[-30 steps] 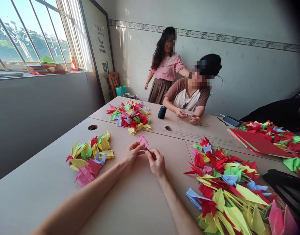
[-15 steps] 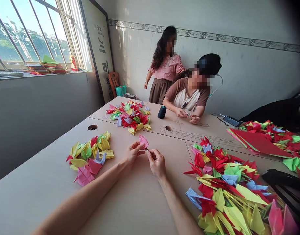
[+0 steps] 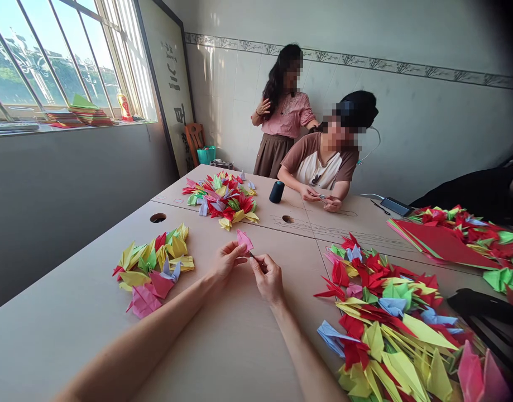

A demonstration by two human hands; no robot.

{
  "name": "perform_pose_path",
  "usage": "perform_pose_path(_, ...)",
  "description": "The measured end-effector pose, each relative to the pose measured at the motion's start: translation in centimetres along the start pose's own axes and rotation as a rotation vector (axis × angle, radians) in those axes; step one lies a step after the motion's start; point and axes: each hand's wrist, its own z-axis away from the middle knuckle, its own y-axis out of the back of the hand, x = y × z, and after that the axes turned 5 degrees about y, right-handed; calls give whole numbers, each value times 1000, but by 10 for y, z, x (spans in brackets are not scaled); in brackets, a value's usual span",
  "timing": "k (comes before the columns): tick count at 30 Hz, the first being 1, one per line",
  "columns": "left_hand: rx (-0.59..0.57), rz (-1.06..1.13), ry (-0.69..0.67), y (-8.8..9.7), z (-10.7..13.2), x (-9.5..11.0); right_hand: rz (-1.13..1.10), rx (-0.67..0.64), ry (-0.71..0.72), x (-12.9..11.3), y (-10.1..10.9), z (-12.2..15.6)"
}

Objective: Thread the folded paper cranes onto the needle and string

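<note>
Origami paper (image 3: 244, 240), pink and pointed, pinched between both hands (image 3: 228, 261)

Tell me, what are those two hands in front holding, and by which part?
The left hand pinches a pink origami piece by its lower end; the right hand holds a thin dark item in its fingertips, too small to identify.

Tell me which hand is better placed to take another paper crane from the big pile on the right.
Probably the right hand: it is nearer the big pile of paper cranes. Its fingers pinch a small dark pointed thing; the left hand is farther, under the pink folded paper.
</note>
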Motion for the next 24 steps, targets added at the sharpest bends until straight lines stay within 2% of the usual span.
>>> perform_pose_path(24,0,-73,-22,-2,1,2,42,-17,29,1,0,-1)
